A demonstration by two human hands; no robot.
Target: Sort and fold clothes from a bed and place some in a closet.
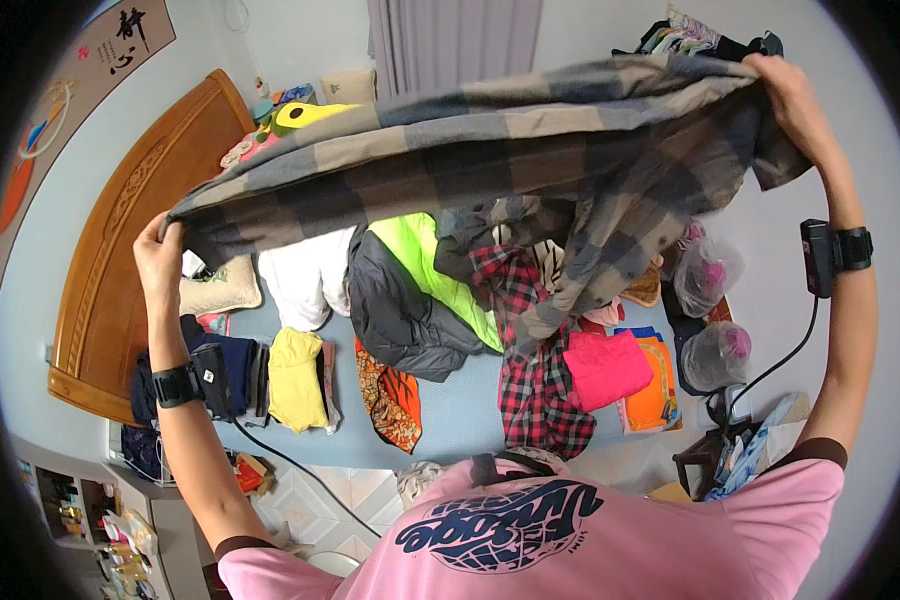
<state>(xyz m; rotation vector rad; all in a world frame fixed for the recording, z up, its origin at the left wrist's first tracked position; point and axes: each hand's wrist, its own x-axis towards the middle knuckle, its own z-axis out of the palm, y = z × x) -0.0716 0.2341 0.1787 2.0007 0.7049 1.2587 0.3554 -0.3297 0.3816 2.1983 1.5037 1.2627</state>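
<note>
A checked shirt in brown, beige and grey-blue (457, 161) is stretched in the air above a bed (457, 420). Its left end is pinched in my left hand (159, 255), and its far right end is gripped by my right hand (791, 109), which is raised higher. One part of the shirt hangs down on the right, over a red-and-black plaid garment (525, 390). Below the shirt lie a dark grey jacket with bright green lining (405, 307) and a white garment (304, 281). The shirt hides much of the bed's far side.
Near the bed's front edge lie a folded yellow garment (297, 382), an orange patterned cloth (390, 397), a pink folded garment (607, 367) and orange folded cloth (651, 379). A carved wooden headboard (157, 195) stands left. Fans or similar items in clear plastic (712, 352) stand right.
</note>
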